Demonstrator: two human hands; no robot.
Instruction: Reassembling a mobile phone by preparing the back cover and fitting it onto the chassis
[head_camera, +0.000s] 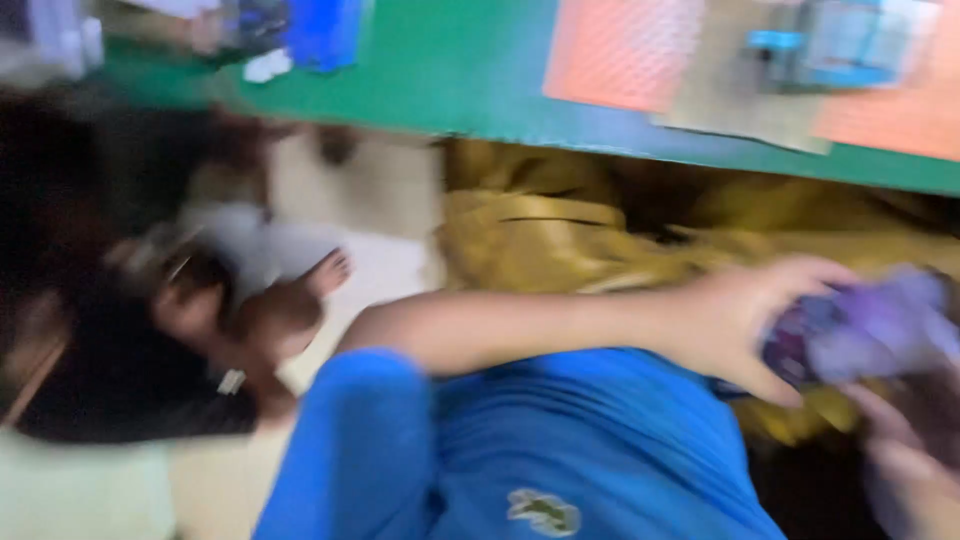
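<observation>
left hand (740, 320) gripping purple fabric bundle (860, 325) below green tabletop (470, 70); right hand (915, 470) blurry, grip unclear. tip imo: keep thumb clamped, support underneath, mustard cloth (540, 240) close by.

Left hand (745, 320) grips a cloth bundle (870, 325) below the table (470, 75).
</observation>
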